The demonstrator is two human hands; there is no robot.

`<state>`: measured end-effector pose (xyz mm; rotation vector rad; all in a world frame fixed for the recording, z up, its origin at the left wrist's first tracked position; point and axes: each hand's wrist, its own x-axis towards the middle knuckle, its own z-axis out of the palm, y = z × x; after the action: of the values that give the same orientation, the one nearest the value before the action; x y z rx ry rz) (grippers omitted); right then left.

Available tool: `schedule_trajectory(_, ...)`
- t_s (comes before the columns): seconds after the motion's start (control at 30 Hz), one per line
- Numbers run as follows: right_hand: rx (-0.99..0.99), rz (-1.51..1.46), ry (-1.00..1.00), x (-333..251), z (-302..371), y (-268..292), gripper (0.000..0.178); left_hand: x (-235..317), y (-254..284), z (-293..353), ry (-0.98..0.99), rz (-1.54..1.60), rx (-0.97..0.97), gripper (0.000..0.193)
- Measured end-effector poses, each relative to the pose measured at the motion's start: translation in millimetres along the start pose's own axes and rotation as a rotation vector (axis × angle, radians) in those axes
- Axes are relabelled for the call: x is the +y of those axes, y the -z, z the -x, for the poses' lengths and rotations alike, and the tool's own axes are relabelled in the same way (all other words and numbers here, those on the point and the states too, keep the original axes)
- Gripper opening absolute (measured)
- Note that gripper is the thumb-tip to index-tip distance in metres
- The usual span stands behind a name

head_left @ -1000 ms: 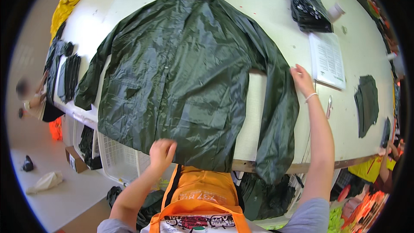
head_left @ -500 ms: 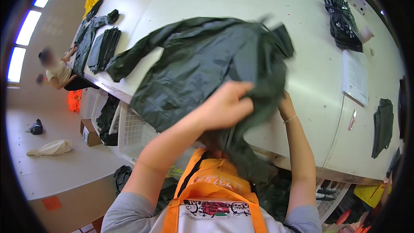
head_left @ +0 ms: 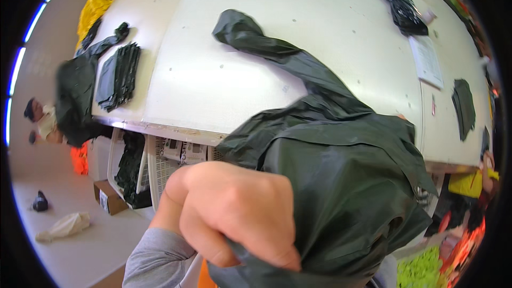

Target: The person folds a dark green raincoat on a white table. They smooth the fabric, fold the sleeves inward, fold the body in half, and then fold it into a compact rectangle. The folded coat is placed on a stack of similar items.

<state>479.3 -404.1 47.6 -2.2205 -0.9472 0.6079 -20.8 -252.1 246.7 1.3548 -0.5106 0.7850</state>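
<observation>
Head view, jacket: your dark green jacket (head_left: 346,181) is in the centre and lower right of the frame, gathered in loose folds over the near edge of the table.
Sleeve: one sleeve (head_left: 282,53) lies on the table, reaching from the jacket up toward the upper middle of the frame.
Left hand: your left hand (head_left: 237,213) is large in the lower middle; its fingers and thumb are clamped on the jacket cloth, near the lower edge of the frame.
Right hand: your right hand (head_left: 401,117) is almost fully hidden by the jacket; only a little skin shows at its edge, right of centre, so you cannot know here if the fingers are apart or together.
Table: the white table (head_left: 202,74) fills the upper part of the frame.
Stack: folded dark garments (head_left: 118,77) lie at the left of the table, with yellow cloth (head_left: 101,2) in the upper left.
Papers: white papers (head_left: 426,61) lie at upper right, just below a dark bundle (head_left: 404,13).
Crate: a white crate (head_left: 158,168) stands below the table edge, left of your jacket.
Co-worker: a person (head_left: 49,125) is at the far left, beside a dark garment (head_left: 77,98).
</observation>
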Motion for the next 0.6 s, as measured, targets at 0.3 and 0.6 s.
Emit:
schedule_trajectory(0.3,0.288,0.072,-0.029,-103,148,132,0.058,34,-19,24,0.347,-1.091,-0.035,0.030)
schedule_trajectory(0.6,0.144,0.014,0.442,-323,67,72,0.065,110,-10,98,0.511,-0.628,0.853,0.012)
